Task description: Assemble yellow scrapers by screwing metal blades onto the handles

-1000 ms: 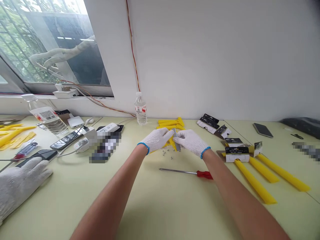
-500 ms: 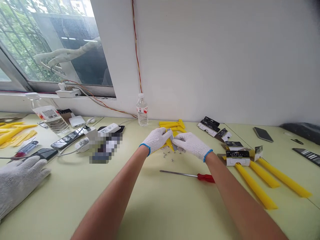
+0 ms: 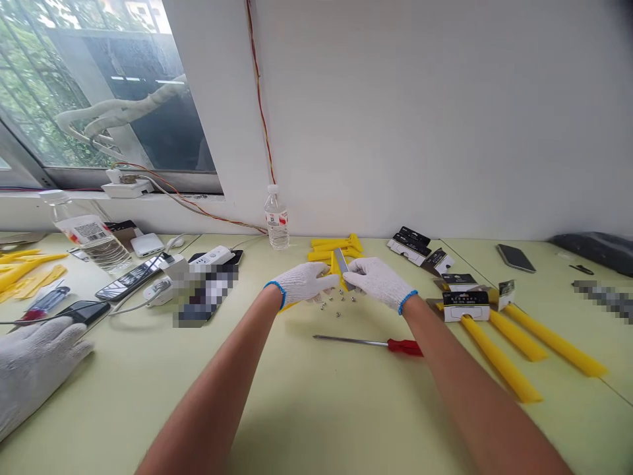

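My left hand, in a white knit glove with a blue cuff, is closed around a yellow plastic scraper handle. My gloved right hand pinches a flat grey metal blade that lies against the handle's wide head. Where blade and handle meet is partly covered by my fingers. Several small screws are scattered on the table just below my hands. Nearer to me lies a screwdriver with a red grip, partly behind my right forearm. More yellow handles lie just beyond my hands.
Yellow tools with black-and-white card sleeves lie at right, near a phone. Water bottles, a power strip, cables and phones stand or lie at left. Another person's gloved hand rests at the left edge.
The blade and handle have turned, so the blade's long flat face shows more. My left fingers have straightened somewhat and shifted off the blade. The view has swung slightly right.
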Demonstrator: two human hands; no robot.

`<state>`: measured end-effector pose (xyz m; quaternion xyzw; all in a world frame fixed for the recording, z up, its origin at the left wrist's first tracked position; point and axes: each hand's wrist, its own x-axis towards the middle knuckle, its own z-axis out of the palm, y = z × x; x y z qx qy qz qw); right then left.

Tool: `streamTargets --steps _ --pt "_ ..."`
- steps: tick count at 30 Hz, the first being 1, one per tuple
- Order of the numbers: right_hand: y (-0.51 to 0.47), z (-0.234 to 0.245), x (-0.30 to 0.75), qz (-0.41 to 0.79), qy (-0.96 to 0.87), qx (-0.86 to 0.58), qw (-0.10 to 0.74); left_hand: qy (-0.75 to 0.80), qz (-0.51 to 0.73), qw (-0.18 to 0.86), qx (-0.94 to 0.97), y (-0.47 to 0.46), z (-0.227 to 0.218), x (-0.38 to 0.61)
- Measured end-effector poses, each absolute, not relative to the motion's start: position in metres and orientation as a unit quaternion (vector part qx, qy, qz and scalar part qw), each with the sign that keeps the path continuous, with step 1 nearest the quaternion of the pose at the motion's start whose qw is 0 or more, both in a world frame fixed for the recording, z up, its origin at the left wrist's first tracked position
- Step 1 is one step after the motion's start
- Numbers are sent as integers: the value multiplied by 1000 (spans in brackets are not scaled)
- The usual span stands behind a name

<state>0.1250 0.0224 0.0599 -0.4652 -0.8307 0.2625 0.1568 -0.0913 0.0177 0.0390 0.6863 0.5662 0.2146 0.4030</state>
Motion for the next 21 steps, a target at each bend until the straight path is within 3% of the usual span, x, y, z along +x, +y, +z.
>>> streamTargets --steps 10,21 --pt "35 59 128 262 -818 -496 125 566 185 303 744 22 38 -98" --pt "31 64 131 256 -816 -503 124 549 201 325 744 22 39 -102"
